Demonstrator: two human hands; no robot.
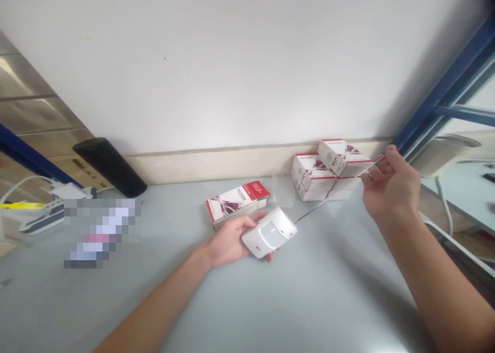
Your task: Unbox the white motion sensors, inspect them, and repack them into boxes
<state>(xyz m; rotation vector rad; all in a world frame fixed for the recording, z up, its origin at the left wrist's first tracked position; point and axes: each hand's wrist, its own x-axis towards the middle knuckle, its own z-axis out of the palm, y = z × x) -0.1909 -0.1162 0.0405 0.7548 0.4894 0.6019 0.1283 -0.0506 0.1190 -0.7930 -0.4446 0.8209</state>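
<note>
- And there it is, right at the centre of the frame: a white motion detector [269,233], its lens window facing up, a small red logo near its lower end.
- The left hand [234,239] has it, reaching in from the bottom left, thumb along the near side and fingers closed around underneath, a firm wrap with the fingertips peeking out below.
- Over on the right, the right hand [392,185] is up above the tabletop, thumb and fingers pinched tight on the end of a thin strand [323,201].
- That strand runs taut and slanting down to the detector's upper right corner; wire or antenna, I can't tell from here.
- Just behind the left hand lies a red-and-white detector box [237,203], flat on the grey tabletop [309,301].
- Beside that box, a bit of clear plastic [281,192], too hazy to make out fully.
- Right of centre, against the wall's tiled edge, a stack of matching boxes [328,170], one sitting up top, and the strand passes in front of them.
- Across at the left, a black cylinder [110,166] leans tilted by the wall, with a power strip [46,214] near it and a pixelated patch [101,233] in front.
</note>
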